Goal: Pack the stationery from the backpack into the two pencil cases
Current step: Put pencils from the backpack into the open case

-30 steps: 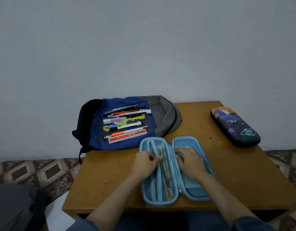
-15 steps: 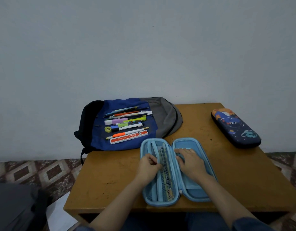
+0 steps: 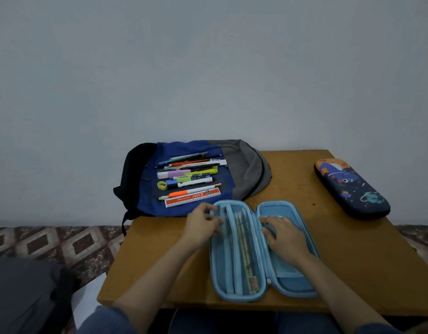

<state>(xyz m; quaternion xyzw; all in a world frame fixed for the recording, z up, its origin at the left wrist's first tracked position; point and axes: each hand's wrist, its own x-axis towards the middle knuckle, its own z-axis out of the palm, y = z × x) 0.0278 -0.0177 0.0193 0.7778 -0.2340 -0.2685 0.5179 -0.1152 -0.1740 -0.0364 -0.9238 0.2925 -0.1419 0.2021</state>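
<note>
Wooden table [image 3: 352, 261] bore a light-blue pencil case [image 3: 263, 251] lying open. Left hand [image 3: 203, 225] curled its fingers at the mesh half's outer edge, pinching nothing visible; right hand [image 3: 284, 233] lay spread flat inside the other half. Stationery [image 3: 190, 179] rested on the backpack [image 3: 184, 174] beyond.

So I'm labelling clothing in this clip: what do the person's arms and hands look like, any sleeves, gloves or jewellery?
Both hands are bare: the left hand and the right hand show no gloves, and no rings, watch or bracelet can be seen. The forearms are uncovered. Blue sleeves, seemingly of a ribbed knit, are pushed up near the elbows: the left sleeve and the right sleeve at the bottom edge.
</note>
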